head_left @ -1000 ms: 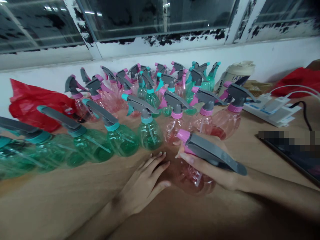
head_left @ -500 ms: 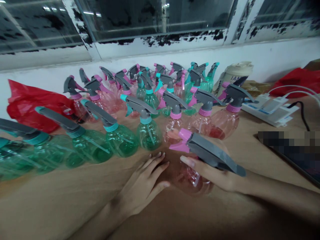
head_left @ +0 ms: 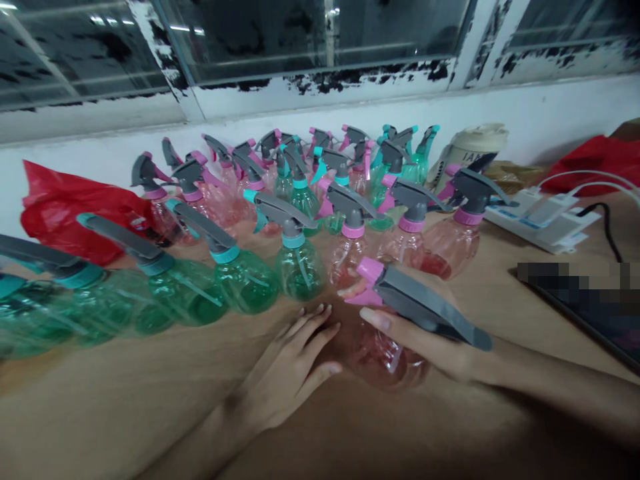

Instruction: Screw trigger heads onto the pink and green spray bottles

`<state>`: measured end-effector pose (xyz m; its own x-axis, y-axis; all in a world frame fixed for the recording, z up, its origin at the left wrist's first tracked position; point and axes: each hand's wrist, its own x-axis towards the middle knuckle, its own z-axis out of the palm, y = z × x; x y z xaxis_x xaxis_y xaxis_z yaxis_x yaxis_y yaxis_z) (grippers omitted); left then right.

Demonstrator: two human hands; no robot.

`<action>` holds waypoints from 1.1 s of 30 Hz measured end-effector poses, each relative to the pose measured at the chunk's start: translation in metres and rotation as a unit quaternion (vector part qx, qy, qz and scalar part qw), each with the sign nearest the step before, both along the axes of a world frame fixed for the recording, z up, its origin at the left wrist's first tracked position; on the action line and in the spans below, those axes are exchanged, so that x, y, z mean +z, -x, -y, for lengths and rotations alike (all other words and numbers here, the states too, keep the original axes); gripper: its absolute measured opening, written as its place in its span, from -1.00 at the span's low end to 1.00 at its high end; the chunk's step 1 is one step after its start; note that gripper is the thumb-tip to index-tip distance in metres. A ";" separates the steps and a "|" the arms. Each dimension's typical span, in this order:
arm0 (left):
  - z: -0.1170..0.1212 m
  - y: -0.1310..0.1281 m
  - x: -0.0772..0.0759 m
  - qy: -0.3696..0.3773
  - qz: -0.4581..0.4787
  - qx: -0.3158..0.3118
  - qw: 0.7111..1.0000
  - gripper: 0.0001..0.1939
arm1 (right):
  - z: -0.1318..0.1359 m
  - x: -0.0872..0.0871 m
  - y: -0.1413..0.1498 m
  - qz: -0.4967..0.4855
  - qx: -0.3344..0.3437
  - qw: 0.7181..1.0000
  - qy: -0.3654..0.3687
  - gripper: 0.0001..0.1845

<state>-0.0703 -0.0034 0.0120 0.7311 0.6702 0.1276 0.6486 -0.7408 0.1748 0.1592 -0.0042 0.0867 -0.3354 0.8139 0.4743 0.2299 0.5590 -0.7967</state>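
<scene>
In the head view, my right hand [head_left: 425, 337] is wrapped round the neck of a clear pink spray bottle [head_left: 383, 360] with a grey head and a pink nozzle pointing left. Its thumb lies along the near side below the head, and fingertips show at the pink trigger [head_left: 369, 298]. The bottle appears to stand on the table. My left hand [head_left: 285, 367] lies flat beside it, fingers spread, holding nothing. Just beyond my hands is a row of spray bottles, among them a green one [head_left: 300, 270] and a pink one [head_left: 350, 257].
More pink and green spray bottles crowd the back by the wall. A red plastic bag [head_left: 75, 213] lies at left. At right are a pale cup [head_left: 475, 147], a white power strip [head_left: 545, 217] with cables, a dark flat device [head_left: 575, 313] and another red bag [head_left: 595, 163].
The trigger was pulled in under my right fingers a second ago, then sprang outward. Now fingertips are back at it, and it stands outward. My left hand has not moved.
</scene>
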 end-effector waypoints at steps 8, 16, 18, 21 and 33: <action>0.000 0.000 0.000 0.009 0.004 0.001 1.000 -0.51 | -0.002 -0.003 0.000 0.022 0.000 1.000 -0.008 -0.93; 0.000 0.000 0.000 0.003 0.010 0.004 1.000 -0.51 | -0.002 -0.003 -0.001 0.032 0.010 0.999 0.002 -0.94; 0.000 0.000 -0.002 0.002 0.005 0.006 1.000 -0.51 | -0.002 -0.002 -0.001 0.018 0.013 1.000 0.007 -0.96; 0.001 0.001 -0.003 -0.008 -0.002 0.006 1.000 -0.51 | -0.003 -0.004 -0.001 -0.009 0.008 1.000 -0.005 -0.91; 0.005 -0.005 0.009 -0.024 -0.027 0.017 0.999 -0.52 | -0.002 -0.008 0.005 -0.028 -0.018 0.999 -0.030 -0.36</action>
